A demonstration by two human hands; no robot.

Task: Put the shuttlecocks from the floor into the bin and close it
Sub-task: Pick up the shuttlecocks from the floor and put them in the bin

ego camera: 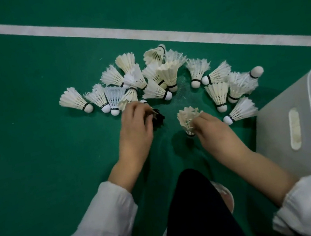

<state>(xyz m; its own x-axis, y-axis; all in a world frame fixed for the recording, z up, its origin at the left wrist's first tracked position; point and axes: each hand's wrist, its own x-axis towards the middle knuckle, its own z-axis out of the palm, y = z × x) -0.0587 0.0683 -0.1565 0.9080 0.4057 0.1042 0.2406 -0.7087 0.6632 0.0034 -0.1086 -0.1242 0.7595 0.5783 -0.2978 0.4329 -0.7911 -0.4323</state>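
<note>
Shuttlecocks (pixel 156 77) lie in a loose fan across the green floor (pixel 25 97) in the middle of the frame, most on their sides with the cork ends turned toward the lower edge and the feather skirts spreading toward the white line (pixel 137 33) that runs diagonally across the top. One pale shuttlecock (pixel 186 118) is in my right hand (pixel 211 127), just below the fan: its long axis stands nearly upright in the frame, cork down, feathers flaring up and a little left, and my fingers (pixel 199 120) are pinched on the right side of its skirt. My left hand (pixel 135 125) sits at the lower left edge of the heap, its fingers curled onto a dark shuttlecock (pixel 157 118) whose feathers poke out to the right; my hand hides which way it points. The white bin (pixel 274 129) stands at the right edge of the frame, a slot handle in its near wall and a blurred mass of pale feathers inside. One shuttlecock (pixel 241 112) lies just beside the bin's wall, cork pointing left. My knee in black cloth (pixel 198 213) rises from the bottom centre between both forearms, with a light shoe (pixel 225 194) beside it.
</note>
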